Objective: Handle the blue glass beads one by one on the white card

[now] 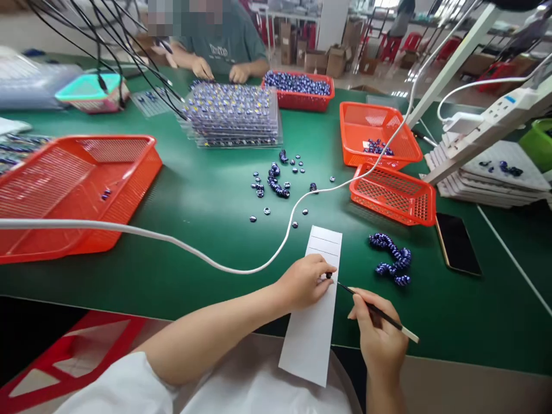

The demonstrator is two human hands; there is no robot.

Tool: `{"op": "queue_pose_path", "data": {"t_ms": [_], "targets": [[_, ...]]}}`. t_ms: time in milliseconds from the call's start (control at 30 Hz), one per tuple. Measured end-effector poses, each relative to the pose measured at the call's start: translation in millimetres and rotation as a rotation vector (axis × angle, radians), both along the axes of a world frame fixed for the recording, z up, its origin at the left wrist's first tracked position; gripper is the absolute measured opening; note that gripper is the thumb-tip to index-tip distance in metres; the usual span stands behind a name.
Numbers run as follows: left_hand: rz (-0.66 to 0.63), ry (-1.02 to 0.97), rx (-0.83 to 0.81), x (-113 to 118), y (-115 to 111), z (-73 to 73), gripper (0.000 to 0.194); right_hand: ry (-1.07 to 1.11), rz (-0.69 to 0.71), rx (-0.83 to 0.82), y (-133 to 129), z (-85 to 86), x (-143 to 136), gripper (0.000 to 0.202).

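Note:
Between the thumb and fingers of my left hand [305,280] is a small dark bead [329,275], held over a strip of white paper [313,333] with a few printed lines at its far end. My right hand [382,328] grips a thin paintbrush [379,313] with a dark shaft and a pale end. Its tip points at the bead; whether it touches I cannot tell. To the right of the paper lies a curving row of shiny dark-blue beads [392,260]. Farther off, more blue beads [276,181] lie in a row and scattered singly.
A white cable [224,268] crosses the table. Red baskets stand at left [142,172] and right [392,198], near a phone [457,244]. Stacked clear trays of beads [233,115] stand before a person [224,40] across the table. A metal post [457,63] rises at right.

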State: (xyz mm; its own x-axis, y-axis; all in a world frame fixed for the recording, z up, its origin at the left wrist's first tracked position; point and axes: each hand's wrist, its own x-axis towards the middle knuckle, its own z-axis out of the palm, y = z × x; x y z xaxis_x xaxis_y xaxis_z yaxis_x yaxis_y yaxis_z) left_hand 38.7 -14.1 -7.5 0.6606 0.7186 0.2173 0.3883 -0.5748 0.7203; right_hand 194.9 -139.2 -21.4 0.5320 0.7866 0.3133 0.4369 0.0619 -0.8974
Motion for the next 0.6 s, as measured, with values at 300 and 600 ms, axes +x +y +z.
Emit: {"op": "queue_pose_path", "data": {"t_ms": [300, 600], "targets": [[0.325, 0.378, 0.336, -46, 29, 24.6, 0.045, 0.264, -0.065, 0.164, -11, 6.6, 11, 0.008], [-0.230, 0.145, 0.254, 92, 4, 25.6, 0.036, 0.457, -0.445, 0.385, -3, 2.2, 13, 0.012]]}}
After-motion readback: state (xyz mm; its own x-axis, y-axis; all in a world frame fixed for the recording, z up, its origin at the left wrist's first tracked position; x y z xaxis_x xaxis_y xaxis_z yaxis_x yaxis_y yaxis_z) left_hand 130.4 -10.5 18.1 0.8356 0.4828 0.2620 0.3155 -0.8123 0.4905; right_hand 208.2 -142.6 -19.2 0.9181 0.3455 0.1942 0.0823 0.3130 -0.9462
